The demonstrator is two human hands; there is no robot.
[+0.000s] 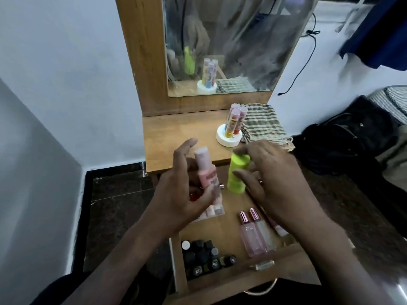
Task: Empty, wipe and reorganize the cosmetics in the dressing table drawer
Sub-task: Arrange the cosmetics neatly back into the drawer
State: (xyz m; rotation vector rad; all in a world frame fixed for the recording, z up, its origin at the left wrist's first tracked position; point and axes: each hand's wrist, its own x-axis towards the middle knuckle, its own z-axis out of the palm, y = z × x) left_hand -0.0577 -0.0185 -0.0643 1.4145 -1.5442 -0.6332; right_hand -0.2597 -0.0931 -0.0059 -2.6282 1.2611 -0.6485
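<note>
Emptying barely started: left hand [187,190] gripping pink bottle [207,172], right hand [271,179] grasping green container [237,175]; drawer [229,280] still loaded, no wiping yet.

Two bare forearms, no sleeves, ring on right hand [273,183]

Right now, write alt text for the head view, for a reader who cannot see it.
Over an open wooden drawer, a person's left hand holds a pink bottle and the right hand holds a lime green container. The drawer holds dark small bottles and two pink-capped perfume bottles; a checked cloth lies on the tabletop below a mirror.
</note>
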